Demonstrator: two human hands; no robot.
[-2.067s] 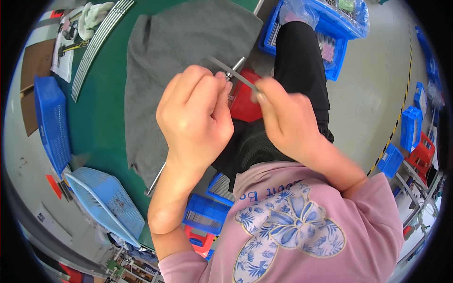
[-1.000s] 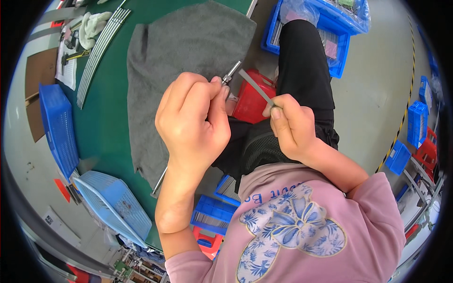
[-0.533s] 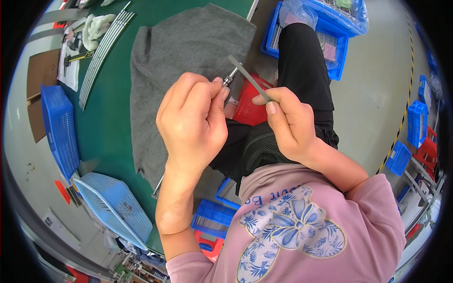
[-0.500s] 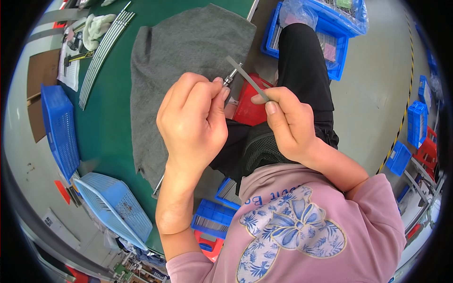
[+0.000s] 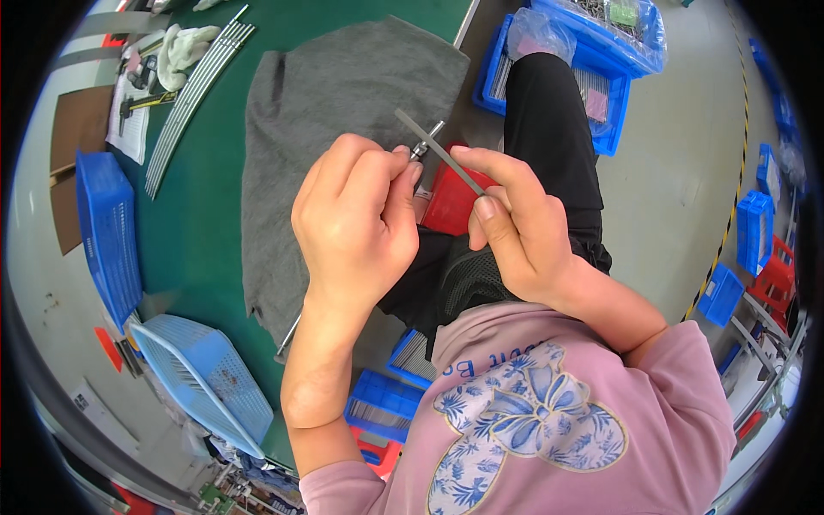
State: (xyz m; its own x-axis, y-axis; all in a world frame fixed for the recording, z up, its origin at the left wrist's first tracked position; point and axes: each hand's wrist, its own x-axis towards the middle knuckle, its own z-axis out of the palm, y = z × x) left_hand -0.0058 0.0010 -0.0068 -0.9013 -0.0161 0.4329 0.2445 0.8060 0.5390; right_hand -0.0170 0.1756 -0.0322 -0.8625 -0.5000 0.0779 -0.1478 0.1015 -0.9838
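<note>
My left hand [image 5: 356, 223] is closed around a small metal part [image 5: 427, 142] whose tip sticks out past the fingertips. My right hand [image 5: 515, 219] pinches a thin flat grey metal strip [image 5: 438, 150] between thumb and fingers, and the strip crosses the small part's tip. Both hands are held up over the edge of a green table [image 5: 193, 223], above a grey cloth [image 5: 335, 94] spread on it. What the left palm holds is mostly hidden.
Blue baskets [image 5: 202, 378] [image 5: 107, 232] stand at the table's left side. Long metal strips [image 5: 193, 86], a white rag [image 5: 184, 47] and papers lie at the far left. A red bin [image 5: 451, 197] and blue bins [image 5: 592, 77] sit on the floor by my legs.
My right hand has tilted and slid the strip along the part's tip, ending a little higher and closer to the left fingers. The left hand stayed nearly still.
</note>
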